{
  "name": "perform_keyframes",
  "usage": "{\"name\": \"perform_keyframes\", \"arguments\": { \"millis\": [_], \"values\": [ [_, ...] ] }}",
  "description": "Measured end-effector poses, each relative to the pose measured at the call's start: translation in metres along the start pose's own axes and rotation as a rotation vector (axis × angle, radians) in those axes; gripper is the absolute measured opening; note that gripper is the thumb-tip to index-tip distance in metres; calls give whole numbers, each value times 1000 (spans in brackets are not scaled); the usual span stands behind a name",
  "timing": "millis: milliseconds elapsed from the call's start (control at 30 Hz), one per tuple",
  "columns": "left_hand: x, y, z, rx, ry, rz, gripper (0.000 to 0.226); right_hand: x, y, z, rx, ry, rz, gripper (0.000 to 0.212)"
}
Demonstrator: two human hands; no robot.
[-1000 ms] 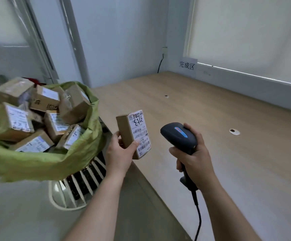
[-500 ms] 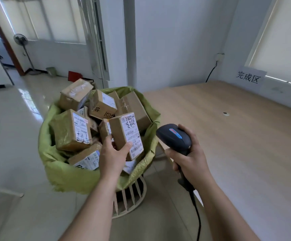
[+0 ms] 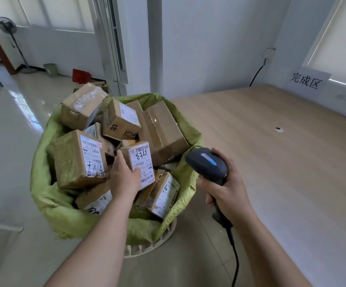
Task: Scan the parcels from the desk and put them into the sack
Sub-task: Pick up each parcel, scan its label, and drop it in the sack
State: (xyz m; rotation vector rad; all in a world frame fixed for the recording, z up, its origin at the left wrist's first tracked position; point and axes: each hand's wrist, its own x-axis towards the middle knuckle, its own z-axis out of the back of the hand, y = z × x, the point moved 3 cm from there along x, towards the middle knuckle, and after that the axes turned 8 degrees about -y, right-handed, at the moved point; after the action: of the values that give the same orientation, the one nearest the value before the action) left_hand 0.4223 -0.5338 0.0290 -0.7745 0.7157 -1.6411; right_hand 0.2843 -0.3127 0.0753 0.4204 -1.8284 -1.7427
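Beside the desk (image 3: 271, 162), left hand (image 3: 124, 179) grips a parcel (image 3: 140, 160) over the sack (image 3: 50, 195); right hand (image 3: 228, 189) holds the scanner (image 3: 207, 164).

Your left hand (image 3: 124, 179) grips a labelled cardboard parcel (image 3: 140, 162) over the full green sack (image 3: 180, 125); your right hand (image 3: 228, 191) holds the barcode scanner (image 3: 207, 164) beside it.

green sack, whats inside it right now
The green sack is heaped with taped cardboard parcels; the left hand holds a labelled parcel over them. Lower layers and the bottom are covered.
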Motion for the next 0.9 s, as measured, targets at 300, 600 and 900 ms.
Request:
{"name": "perform_keyframes", "arguments": {
  "millis": [300,600,900],
  "values": [
    [-36,2,-8,78,30,-13,73,-17,1,26,13,-43,-12,75],
    [-106,-55,-45,-59,195,-242,75,-51,6,87,-25,-175,-35,73],
    [-226,-109,-96,-113,493,-495,73,-133,2,188,-117,-432,-116,67]
  ]
}}
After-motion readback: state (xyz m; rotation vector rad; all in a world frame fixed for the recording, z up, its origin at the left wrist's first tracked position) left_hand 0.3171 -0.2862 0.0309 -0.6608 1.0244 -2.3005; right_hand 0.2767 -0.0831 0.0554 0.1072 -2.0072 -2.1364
